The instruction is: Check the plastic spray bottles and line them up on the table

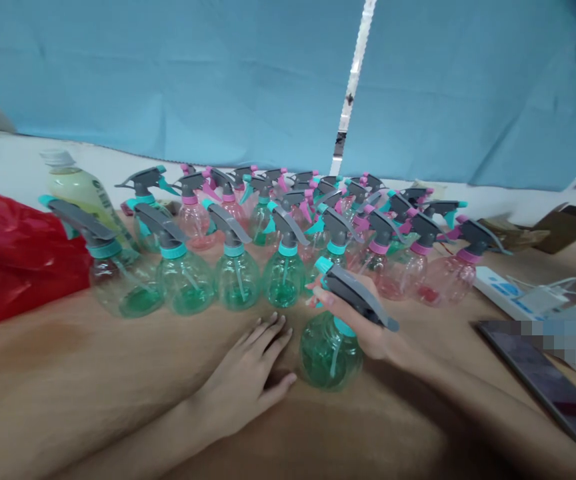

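My right hand (368, 330) is wrapped round the neck and trigger of a green spray bottle (328, 357) with a grey and teal sprayer head. Its nozzle points away to the upper left. Flat on the wooden table (118, 400) lies my left hand (248, 373), fingers stretched out, holding nothing, just left of that bottle. Beyond both hands, a front row runs from clear green spray bottles such as this one (283, 277) on the left to pink spray bottles (448, 277) on the right.
Several more spray bottles crowd behind the front row. At the left are a red plastic bag (18, 260) and a tall drink bottle (81, 190). A power strip (503, 290), a dark phone (543, 380) and an open cardboard box (568, 227) lie right. Blue sheeting (248, 87) covers the wall.
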A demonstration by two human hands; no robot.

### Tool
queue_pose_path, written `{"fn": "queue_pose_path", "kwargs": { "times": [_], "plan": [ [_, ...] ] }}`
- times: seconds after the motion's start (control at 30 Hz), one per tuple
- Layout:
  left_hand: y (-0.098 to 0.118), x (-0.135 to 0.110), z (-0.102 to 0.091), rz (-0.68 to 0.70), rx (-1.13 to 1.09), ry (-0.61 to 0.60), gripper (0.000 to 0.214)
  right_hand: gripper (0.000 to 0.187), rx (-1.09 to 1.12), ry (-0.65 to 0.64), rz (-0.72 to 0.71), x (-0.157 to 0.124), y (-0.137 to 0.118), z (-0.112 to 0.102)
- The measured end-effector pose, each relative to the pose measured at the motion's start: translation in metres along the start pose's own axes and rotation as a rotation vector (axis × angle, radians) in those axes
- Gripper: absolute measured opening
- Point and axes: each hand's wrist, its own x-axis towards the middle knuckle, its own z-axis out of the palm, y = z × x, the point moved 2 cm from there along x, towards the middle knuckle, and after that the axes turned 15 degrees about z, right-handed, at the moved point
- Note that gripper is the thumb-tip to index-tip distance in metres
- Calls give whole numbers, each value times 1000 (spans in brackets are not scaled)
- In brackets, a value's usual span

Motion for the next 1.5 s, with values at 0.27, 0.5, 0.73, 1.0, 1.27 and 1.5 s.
{"fn": "queue_pose_path", "kwargs": {
  "times": [0.27,0.5,0.73,1.0,1.27,1.5],
  "plan": [
    [-1,0,2,18,49,15,54,15,133,-81,44,-1,6,1],
    [-2,0,5,15,39,28,56,22,218,-63,61,0,6,5],
    [-2,-1,5,14,25,16,55,21,194,-54,67,0,7,4],
    [-1,0,4,1,30,11,55,20,145,-54,74,-1,5,2],
    [-3,-1,6,1,33,12,54,21,131,-62,73,-1,5,1],
    [-2,-2,5,9,19,41,53,22,102,-87,53,-2,4,-2]
  ]
}}
